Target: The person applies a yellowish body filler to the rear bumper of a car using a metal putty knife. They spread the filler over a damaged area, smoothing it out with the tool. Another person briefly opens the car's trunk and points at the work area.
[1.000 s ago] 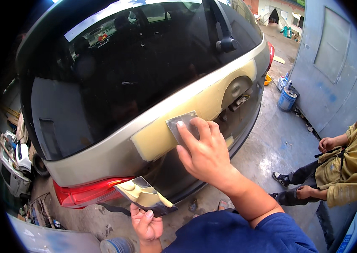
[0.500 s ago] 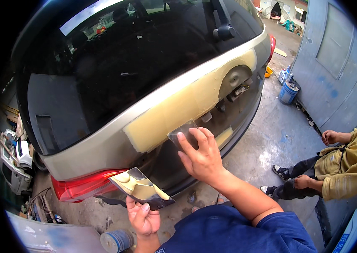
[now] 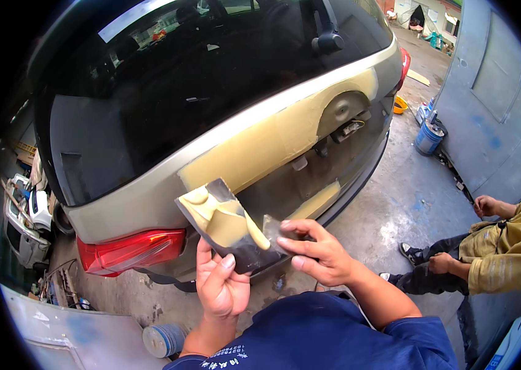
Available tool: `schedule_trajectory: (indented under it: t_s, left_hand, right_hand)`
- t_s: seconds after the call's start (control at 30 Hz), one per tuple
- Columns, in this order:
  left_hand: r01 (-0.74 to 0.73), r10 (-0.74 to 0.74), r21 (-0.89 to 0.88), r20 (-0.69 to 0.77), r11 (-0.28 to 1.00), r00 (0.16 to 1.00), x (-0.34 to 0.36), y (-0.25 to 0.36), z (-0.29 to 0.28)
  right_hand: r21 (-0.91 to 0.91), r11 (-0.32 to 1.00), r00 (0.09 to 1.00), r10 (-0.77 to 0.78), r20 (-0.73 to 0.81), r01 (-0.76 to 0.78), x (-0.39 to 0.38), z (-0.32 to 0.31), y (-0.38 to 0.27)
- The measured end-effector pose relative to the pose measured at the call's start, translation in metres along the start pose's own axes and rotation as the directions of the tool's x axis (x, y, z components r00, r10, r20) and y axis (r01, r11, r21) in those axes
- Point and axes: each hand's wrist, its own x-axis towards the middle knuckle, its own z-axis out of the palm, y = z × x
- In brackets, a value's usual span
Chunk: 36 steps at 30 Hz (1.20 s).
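"so, quick one: which step is this?"

"looks like paste handling at the plate. left hand (image 3: 223, 288) has the dark plate (image 3: 239, 255), grip pinched on its near edge, thumb showing, some fingers hidden. yellow paste (image 3: 227, 226) sits on it in thick smears."

"and the right?"

"right hand (image 3: 323, 254) has a small grey scraper (image 3: 272, 229), grip closed on it between thumb and fingers. blade's at the plate's right side, by the long roll of paste. loading or wiping, can't tell. touching, can't tell either."

"where's that against the car?"

"both held up in front of the tailgate (image 3: 329, 164), below the left end of its wide yellow band (image 3: 263, 147). smaller yellow strip (image 3: 320, 202) lower down, to the right."

"next move calls for?"

"my read: plate kept steady, blade edge laid flat to the paste, slight tilt so it gathers. risk: paste slipping over the edge."
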Motion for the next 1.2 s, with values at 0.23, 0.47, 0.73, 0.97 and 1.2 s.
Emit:
schedule_trajectory:
  t_s: [0.23, 0.47, 0.73, 0.97, 1.2]
  left_hand:
    - [-0.157, 0.152, 0.069, 0.080, 0.985, 0.985, 0.011, -0.020, 0.018]
    - [-0.154, 0.117, 0.119, 0.271, 0.981, 0.956, 0.013, -0.048, 0.033]
    - [-0.498, -0.122, 0.726, 0.615, 0.475, 0.779, 0.017, -0.036, 0.028]
    - [-0.257, -0.113, 0.886, 0.322, 0.386, 0.940, 0.019, -0.034, -0.014]
    - [0.106, -0.224, 0.350, 0.317, 0.931, 0.921, 0.020, -0.044, -0.039]
  right_hand:
    - [0.809, 0.587, 0.910, 0.332, -0.249, 0.006, -0.017, -0.034, -0.015]
    - [0.755, 0.589, 0.890, 0.456, -0.017, -0.287, -0.028, -0.025, -0.006]
    - [0.798, 0.569, 0.896, 0.435, -0.088, -0.198, -0.011, -0.043, -0.015]
    - [0.559, 0.829, 0.947, 0.198, -0.255, -0.023, -0.003, -0.087, -0.031]
    - [0.000, 0.999, 0.984, -0.049, 0.171, 0.050, 0.025, -0.080, -0.048]
